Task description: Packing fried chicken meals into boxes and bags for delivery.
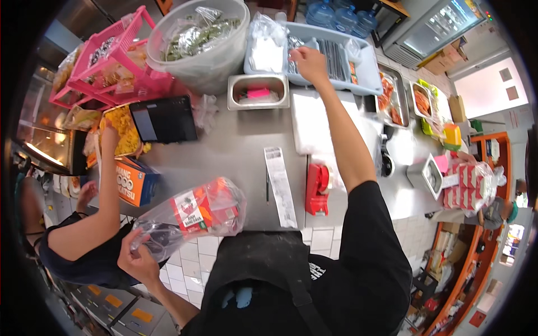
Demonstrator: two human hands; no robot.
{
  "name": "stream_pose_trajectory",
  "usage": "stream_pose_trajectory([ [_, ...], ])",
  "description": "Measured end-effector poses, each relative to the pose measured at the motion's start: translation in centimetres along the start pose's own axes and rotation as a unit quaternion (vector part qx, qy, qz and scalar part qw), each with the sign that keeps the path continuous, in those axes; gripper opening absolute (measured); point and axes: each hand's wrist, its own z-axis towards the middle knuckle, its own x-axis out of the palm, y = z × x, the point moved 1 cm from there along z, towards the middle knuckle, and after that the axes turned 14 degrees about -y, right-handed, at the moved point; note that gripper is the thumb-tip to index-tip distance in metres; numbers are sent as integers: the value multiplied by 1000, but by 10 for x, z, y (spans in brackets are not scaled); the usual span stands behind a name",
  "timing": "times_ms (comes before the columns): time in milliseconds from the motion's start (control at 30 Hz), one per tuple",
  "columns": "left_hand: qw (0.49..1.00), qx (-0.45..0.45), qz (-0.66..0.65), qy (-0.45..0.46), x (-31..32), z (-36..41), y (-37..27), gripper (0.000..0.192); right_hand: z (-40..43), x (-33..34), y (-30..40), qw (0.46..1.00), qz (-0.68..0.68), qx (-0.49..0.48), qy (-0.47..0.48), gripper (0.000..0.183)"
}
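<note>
My left hand (141, 256) grips the gathered mouth of a clear plastic bag (233, 210) at the front edge of the steel table. A red and orange printed food box (201, 210) lies inside that bag. My right hand (309, 63) is stretched forward over a light blue divided bin (365, 75), at the compartment with small clear-wrapped packets, beside a row of black wrapped cutlery (332, 59). Whether its fingers hold a packet is unclear. A long printed receipt (279, 189) and a dark pencil (267, 185) lie on the table, left of a red tape dispenser (317, 189).
A co-worker's arm (110, 180) reaches over a tray of yellow food (122, 126) at left, near a tablet (164, 119) and an orange-blue box (134, 180). A steel container (258, 105), large plastic tub (197, 67) and pink baskets (105, 84) stand behind; stacked white sheets (315, 126) lie right.
</note>
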Motion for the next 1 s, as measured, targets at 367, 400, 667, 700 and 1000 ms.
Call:
stream_pose_trajectory([
  [367,996,-12,81,-32,-11,-25,-22,40,33,97,-6,986,-63,153,-2,37],
  [400,995,-4,98,-27,-13,-25,-20,40,38,84,-4,985,-72,158,5,30],
  [667,997,26,72,-19,-8,-19,-19,42,63,50,-20,970,-229,-60,-57,17],
  [700,997,31,74,-15,-7,-17,-20,42,66,42,-18,956,-275,-85,-52,19],
  [1000,996,31,89,-6,-8,-18,-24,41,98,4,-8,996,-15,71,-46,28],
])
